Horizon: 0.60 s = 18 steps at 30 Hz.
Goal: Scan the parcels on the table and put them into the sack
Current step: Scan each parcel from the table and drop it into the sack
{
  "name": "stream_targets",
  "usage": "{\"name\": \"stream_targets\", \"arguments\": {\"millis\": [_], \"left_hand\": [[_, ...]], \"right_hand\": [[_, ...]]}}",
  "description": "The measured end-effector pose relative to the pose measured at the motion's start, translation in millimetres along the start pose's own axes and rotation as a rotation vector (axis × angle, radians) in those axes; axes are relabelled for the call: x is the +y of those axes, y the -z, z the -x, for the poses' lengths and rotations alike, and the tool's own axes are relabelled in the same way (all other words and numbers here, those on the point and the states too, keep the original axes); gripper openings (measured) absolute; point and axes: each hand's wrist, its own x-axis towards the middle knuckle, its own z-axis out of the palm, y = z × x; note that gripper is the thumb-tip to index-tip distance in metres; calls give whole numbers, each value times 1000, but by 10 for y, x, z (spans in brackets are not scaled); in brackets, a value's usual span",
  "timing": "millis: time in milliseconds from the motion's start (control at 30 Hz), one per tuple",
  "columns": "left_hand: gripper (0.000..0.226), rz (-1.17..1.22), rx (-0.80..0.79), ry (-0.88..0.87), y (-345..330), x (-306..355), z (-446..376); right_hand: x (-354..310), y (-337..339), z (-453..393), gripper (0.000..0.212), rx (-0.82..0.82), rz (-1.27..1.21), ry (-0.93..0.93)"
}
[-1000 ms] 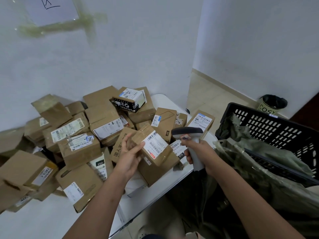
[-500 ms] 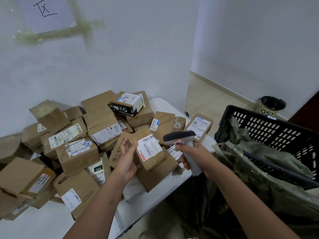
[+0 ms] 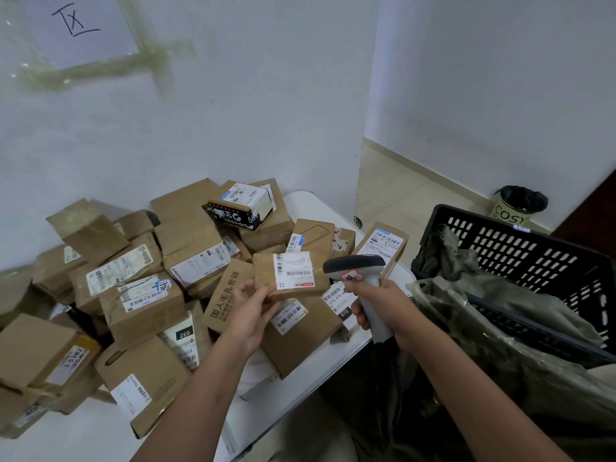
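**One parcel under the scanner, dozens more waiting**

Two hands meet over the near right end of a white table (image 3: 320, 208). The left hand (image 3: 248, 311) pinches a small brown parcel (image 3: 288, 276) by its lower left corner, thumb on top and fingers beneath, lifting it just above the pile with its white barcode label turned up toward the camera. The right hand (image 3: 383, 305) is wrapped around the grip of a grey handheld scanner (image 3: 355, 266), whose head sits just to the right of the parcel and points left across the label. The parcel's long side runs left to right, so the label lies almost directly in front of the scanner's nose.

The green sack (image 3: 500, 295) hangs open to the right, draped over the rim of a black slotted crate (image 3: 520, 248) just beyond the table's end. The right hand is nearer to it, but it is occupied; by this reading the left hand would have to carry the parcel rightward, past the scanner, to drop it in.

Behind and to the left, a heap of cardboard boxes (image 3: 140, 295) covers most of the table. A small bin (image 3: 520, 205) stands on the floor by the far wall.

Whether the scanner's trigger is pressed cannot be seen, no beam shows on the label, and the sack's contents are hidden by its folds.
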Motion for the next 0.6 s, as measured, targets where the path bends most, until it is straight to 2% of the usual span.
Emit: {"name": "stream_targets", "arguments": {"millis": [67,267,600], "left_hand": [[44,-3,-23,-2,-18,-12,5],[26,25,-69,2,-125,-26,83],[45,99,-105,21,-186,-22,104]], "right_hand": [[-18,-3,2,23,2,-22,3],[-101,-37,53,19,-25,-39,27],[-170,-45,102,18,-30,-25,53]]}}
